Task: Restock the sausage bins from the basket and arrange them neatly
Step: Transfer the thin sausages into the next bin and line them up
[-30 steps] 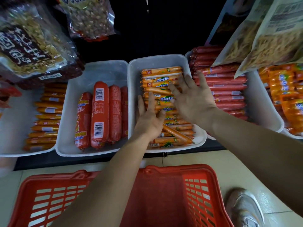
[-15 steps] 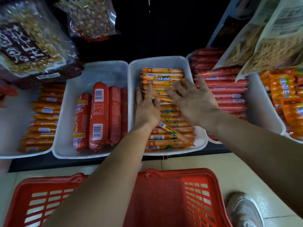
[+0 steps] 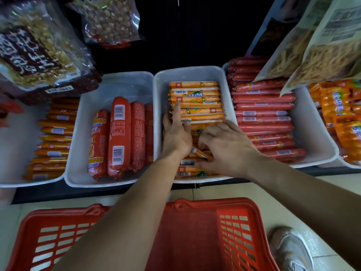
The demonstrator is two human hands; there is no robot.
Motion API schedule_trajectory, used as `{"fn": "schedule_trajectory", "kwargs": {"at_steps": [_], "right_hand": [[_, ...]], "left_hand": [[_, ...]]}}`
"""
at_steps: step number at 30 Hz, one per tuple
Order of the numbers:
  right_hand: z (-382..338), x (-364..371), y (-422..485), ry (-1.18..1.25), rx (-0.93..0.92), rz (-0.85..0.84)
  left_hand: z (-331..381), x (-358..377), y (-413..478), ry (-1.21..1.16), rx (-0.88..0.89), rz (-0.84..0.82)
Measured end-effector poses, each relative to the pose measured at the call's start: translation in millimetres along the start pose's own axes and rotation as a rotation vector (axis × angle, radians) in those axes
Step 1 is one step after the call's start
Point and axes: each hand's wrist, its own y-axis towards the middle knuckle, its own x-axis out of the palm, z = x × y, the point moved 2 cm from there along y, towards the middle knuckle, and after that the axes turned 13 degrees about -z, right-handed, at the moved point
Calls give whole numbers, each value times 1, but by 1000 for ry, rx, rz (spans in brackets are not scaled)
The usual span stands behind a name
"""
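Hands are working inside the middle bin (image 3: 224,79): the left hand (image 3: 176,136) is lying flat, fingers spread, forefinger pressing the orange sausages (image 3: 195,98); the right hand (image 3: 224,149) is curling over the near rows, seemingly fingering one crooked stick (image 3: 198,152), though a firm hold cannot be told. Restocking is looking nearly done here, with tidying remaining. The red basket (image 3: 234,231) below is showing no sausages where visible. The neighbouring bin of thick red sausages (image 3: 119,133) is sitting half filled.
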Motion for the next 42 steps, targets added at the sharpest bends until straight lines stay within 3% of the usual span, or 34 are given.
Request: {"fn": "schedule_trajectory", "kwargs": {"at_steps": [3, 9, 17, 24, 26, 32, 39, 42], "right_hand": [[3, 2, 3, -34, -21, 0], [20, -7, 17, -160, 74, 189], [20, -23, 40, -308, 133, 256], [40, -21, 42, -178, 202, 362], [39, -18, 40, -131, 143, 334], [39, -11, 48, -232, 147, 2], [37, -8, 41, -127, 161, 77], [35, -7, 30, -71, 139, 106]], "left_hand": [[-1, -1, -1, -6, 12, 4], [-5, -3, -5, -19, 18, -4], [-6, -1, -3, -68, 19, 36], [-6, 1, -3, -148, 1, 59], [-4, 2, -3, -128, -4, 64], [-5, 2, -3, -240, -140, 6], [-14, 3, -31, -231, -264, -86], [-13, -5, -35, -130, -297, -212]]}}
